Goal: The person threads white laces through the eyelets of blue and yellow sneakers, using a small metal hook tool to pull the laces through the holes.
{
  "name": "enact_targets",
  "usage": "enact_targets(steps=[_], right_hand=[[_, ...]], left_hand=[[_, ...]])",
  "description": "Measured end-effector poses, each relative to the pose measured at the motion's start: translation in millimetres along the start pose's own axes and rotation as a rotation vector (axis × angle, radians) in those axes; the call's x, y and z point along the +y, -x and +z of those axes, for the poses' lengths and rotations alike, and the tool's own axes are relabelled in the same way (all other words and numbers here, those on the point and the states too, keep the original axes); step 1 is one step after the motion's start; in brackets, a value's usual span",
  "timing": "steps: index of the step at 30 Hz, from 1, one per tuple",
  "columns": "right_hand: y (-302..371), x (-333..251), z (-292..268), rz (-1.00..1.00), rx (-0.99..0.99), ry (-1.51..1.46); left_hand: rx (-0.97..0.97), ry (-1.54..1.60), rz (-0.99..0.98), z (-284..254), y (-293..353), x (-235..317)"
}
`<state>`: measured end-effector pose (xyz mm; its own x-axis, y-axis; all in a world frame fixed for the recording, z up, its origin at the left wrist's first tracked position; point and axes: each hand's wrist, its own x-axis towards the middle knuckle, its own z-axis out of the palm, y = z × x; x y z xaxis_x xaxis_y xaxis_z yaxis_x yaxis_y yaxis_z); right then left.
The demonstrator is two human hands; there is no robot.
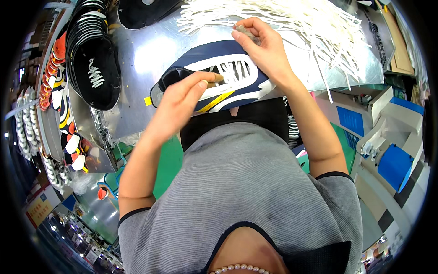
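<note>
A navy and white shoe upper [214,52] with a yellow stripe lies sideways on the metal table in front of me. White shoelace [239,69] crosses its opening in several rows. My left hand [185,96] rests over the heel end, thumb and forefinger pinched together at the lacing. Something brownish shows at those fingertips, and what they grip is hidden. Just above the toe end is my right hand [267,45], its fingers curled round a small grey-brown wad [248,34] whose kind I cannot make out.
A heap of loose white laces [292,20] spreads over the table's far right. On the left stands a long nested stack of black shoe uppers [93,73]. Another dark upper [146,13] lies at the back. Orange and white uppers [54,68] hang along the left side.
</note>
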<state>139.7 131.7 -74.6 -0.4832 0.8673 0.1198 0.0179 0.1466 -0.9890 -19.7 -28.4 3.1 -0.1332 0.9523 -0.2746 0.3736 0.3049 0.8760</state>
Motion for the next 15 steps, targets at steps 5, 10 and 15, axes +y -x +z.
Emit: enact_targets(steps=[5,10,15], right_hand=[[7.6,-16.8,-2.6,-0.082,-0.239,0.096],[4.9,-12.6,-2.6,-0.098,-0.315,0.07],[6.1,-12.8,-4.3,-0.142,-0.403,0.172]], left_hand=[[-0.491,0.386,-0.309,-37.3,-28.6,-10.1],[-0.465,0.34,-0.391,-32.3,-38.2,-2.8],[-0.442,-0.203,0.033,-19.0,-39.3,-10.6]])
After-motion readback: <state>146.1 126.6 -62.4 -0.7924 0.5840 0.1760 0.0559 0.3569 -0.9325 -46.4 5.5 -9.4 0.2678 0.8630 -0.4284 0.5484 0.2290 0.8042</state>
